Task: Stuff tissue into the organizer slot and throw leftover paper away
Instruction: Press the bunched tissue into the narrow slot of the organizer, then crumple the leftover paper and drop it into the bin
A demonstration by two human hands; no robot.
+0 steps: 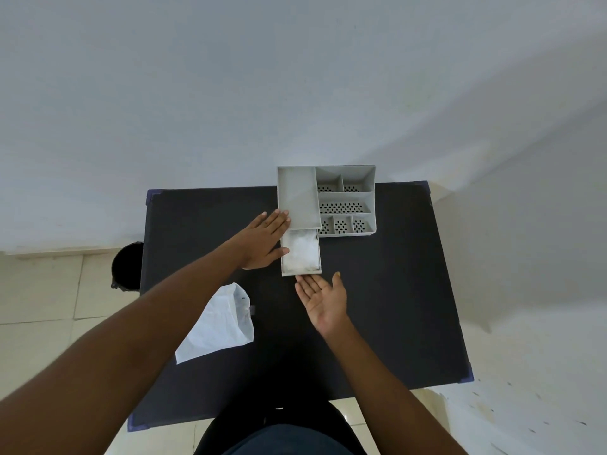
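Observation:
A grey plastic organizer [368,205] with several perforated compartments stands at the far middle of the black table. Its long drawer [284,267] is pulled out toward me and holds white tissue [301,249]. My left hand [262,239] lies flat, fingers apart, against the left side of the organizer and drawer. Palm up and holding nothing, my right hand [325,298] has its fingertips at the drawer's front edge. A white sheet of paper [218,326] lies on the table near my left forearm.
The black table [394,307] has purple corner pieces. A black bin [126,267] stands on the tiled floor off the table's left edge. A pale wall rises behind the table.

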